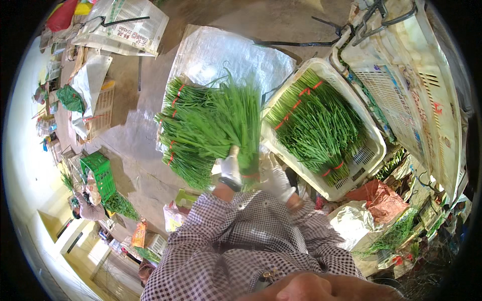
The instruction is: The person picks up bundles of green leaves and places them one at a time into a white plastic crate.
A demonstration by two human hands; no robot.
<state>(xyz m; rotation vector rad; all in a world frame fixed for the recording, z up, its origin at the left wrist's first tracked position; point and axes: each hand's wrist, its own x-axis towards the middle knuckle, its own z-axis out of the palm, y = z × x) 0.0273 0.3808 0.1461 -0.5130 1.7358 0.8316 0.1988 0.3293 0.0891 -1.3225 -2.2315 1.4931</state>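
Observation:
In front of my body stands a bundle of long green chives (244,120), tied low down with a red band. My left hand (230,168), in a white glove, is closed round its lower left side, thumb on the stalks. My right hand (275,179), also gloved in white, is beside the bundle's lower right side; motion smears its fingers, so its grip is unclear. Several banded chive bundles (188,133) lie on a pale sheet (221,52) to the left. At the right, a cream plastic crate (325,192) holds more chives with red bands.
Stacked cream crates (401,95) rise at the far right. Below them lie a red bag (379,198) and a silvery sack (351,220). A green crate (99,175) stands at the left near another person (90,208). A covered crate (98,110) stands farther up.

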